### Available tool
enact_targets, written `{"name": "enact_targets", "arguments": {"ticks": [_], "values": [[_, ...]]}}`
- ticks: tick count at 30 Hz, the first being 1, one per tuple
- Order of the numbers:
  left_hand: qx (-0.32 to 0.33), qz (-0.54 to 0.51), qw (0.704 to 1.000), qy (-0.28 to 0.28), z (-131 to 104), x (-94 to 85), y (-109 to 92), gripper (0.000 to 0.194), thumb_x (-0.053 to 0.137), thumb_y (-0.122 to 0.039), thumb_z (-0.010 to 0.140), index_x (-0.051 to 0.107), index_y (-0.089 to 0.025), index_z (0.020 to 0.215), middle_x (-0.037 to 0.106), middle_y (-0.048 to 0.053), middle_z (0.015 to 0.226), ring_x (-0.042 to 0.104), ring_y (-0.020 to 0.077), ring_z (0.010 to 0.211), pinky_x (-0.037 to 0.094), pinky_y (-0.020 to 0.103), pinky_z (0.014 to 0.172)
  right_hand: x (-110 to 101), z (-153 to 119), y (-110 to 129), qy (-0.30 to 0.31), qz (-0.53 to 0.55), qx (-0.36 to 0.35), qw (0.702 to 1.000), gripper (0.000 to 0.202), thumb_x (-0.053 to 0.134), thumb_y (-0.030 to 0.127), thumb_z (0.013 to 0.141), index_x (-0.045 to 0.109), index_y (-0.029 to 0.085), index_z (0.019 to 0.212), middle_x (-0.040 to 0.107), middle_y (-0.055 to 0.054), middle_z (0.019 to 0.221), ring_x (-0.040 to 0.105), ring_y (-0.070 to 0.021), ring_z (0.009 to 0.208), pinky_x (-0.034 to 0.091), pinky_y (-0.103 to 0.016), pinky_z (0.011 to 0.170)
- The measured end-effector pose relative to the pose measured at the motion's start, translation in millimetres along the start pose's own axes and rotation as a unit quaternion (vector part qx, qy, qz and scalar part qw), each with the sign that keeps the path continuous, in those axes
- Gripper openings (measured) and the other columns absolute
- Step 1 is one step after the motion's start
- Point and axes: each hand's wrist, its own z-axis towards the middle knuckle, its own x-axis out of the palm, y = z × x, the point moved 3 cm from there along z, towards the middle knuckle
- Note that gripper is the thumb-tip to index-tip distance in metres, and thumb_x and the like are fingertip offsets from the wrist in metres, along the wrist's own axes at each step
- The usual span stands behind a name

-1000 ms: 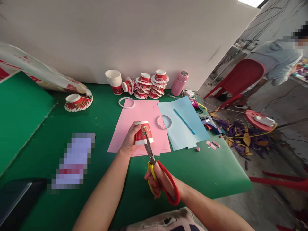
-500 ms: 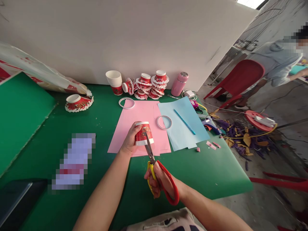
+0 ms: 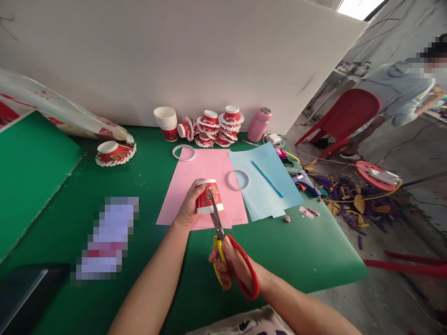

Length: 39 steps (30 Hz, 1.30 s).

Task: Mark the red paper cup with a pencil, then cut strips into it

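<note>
A red printed paper cup [image 3: 205, 199] with white edges is gripped at its left side by my left hand [image 3: 190, 203]. It is held above the pink paper [image 3: 202, 163]. My right hand [image 3: 230, 264] grips scissors [image 3: 252, 284] with one red and one yellow handle. Their blades lie against the lower right part of the cup, over its open white rim. Whether they have cut into the wall along their full length I cannot tell. To the right lies blue paper [image 3: 267, 177] with a blue pencil-like stick [image 3: 267, 178] on it.
Cut, fringed cups [image 3: 209, 128] are piled by the wall, beside stacked paper cups [image 3: 165, 122] and a pink flask [image 3: 259, 124]. Two tape rolls [image 3: 238, 180] rest on the papers. Another fringed cup [image 3: 115, 153] sits left. A glue gun [image 3: 306, 183] lies right. A person [image 3: 394, 88] works beyond.
The view has tilted slightly, so the table sits a little lower in the picture. Both hands, the cup and the scissors keep nearly the same pose.
</note>
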Motion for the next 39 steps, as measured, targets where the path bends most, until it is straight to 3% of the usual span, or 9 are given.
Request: {"name": "enact_targets", "arguments": {"ticks": [21,39], "values": [[-0.013,-0.013,1.000,-0.016,0.8,0.4,-0.9,0.034,0.069,-0.041,0.071,0.055,-0.019,0.093,0.067,0.004,0.083,0.067,0.0220,0.074,0.052,0.035,0.066,4.7,4.8,-4.9,-0.011,0.002,-0.012,1.000,0.081,0.041,0.095,0.053,0.050,0.017,0.076,0.034,0.011,0.049,0.030,-0.0043,0.037,0.037,-0.023,0.040],[-0.010,-0.010,1.000,-0.005,1.6,-1.4,1.2,0.031,0.067,-0.041,0.074,0.057,-0.018,0.092,0.066,0.003,0.082,0.065,0.0194,0.073,0.051,0.034,0.068,6.3,1.0,-4.1,-0.030,0.028,-0.005,0.999,0.080,0.041,0.095,0.050,0.046,0.018,0.071,0.028,0.013,0.046,0.020,-0.0023,0.037,0.016,-0.020,0.039]]}}
